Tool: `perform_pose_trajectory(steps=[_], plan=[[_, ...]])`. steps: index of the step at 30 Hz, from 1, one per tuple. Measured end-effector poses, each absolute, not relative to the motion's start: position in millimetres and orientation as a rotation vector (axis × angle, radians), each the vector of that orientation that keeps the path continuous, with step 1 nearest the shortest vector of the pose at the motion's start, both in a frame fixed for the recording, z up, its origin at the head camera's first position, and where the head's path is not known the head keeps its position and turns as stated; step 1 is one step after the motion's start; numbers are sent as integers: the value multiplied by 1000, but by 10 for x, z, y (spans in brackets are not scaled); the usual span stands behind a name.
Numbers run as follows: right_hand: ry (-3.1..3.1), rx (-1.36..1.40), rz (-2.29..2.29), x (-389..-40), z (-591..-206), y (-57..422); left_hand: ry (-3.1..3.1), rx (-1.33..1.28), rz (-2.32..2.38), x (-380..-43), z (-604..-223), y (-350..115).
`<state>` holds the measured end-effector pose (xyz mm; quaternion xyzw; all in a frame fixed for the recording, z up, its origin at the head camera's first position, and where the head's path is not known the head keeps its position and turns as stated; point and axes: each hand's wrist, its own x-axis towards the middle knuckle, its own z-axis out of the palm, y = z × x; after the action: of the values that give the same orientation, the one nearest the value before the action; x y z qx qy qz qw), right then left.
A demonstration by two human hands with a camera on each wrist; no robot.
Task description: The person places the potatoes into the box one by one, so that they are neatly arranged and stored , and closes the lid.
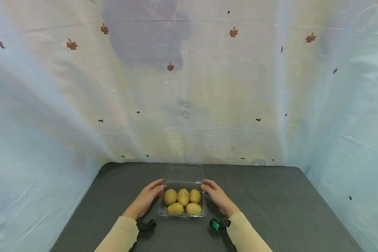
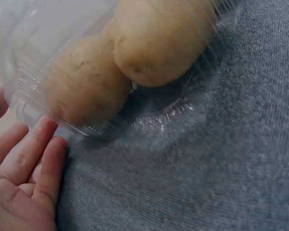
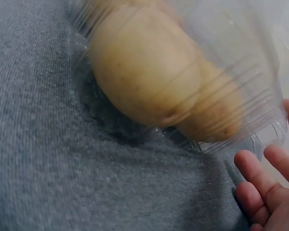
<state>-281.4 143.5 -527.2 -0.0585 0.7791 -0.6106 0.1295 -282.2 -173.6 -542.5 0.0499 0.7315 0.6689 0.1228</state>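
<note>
A clear plastic clamshell box point(image 1: 181, 215) rests on the dark table, holding several yellow potatoes point(image 1: 183, 197). Its transparent lid point(image 1: 184, 172) is raised and leans back on the far side. My left hand point(image 1: 145, 198) is at the box's back left corner, fingers extended and fingertips right at the rim. On the opposite side my right hand point(image 1: 219, 198) mirrors it, fingertips at the back right corner. Both wrist views show the potatoes point(image 2: 166, 43) through the clear wall, with loosely straight fingers point(image 3: 253, 168) beside the box's edge.
The table point(image 1: 271, 206) has a dark grey cloth surface. A pale patterned curtain point(image 1: 208, 87) hangs behind it and along both sides. Black bands point(image 1: 146, 225) are worn on both wrists, below beige sleeves point(image 1: 121, 234).
</note>
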Motion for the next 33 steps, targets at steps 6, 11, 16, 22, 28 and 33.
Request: perform_pose_trajectory(steps=[6, 11, 16, 22, 28, 33], plan=[[2289, -156, -1783, -2723, -5169, 1396, 2131, 145, 1952, -2800, -5457, -1731], [2286, -165, -1787, -2580, -4935, 1344, 2122, 151, 1948, -2799, -5464, -1744], [2285, -159, -1796, -2562, -4915, 1332, 2118, 158, 1952, -2793, -5459, -1746], [2288, -177, -1800, -2604, -4971, 1351, 2117, 161, 1965, -2780, -5440, -1731], [2291, -207, -1824, -2751, -5257, 1407, 2144, 146, 1951, -2770, -5440, -1719], [2306, -207, -1847, -2801, -5381, 1418, 2161, 128, 1942, -2766, -5439, -1717]])
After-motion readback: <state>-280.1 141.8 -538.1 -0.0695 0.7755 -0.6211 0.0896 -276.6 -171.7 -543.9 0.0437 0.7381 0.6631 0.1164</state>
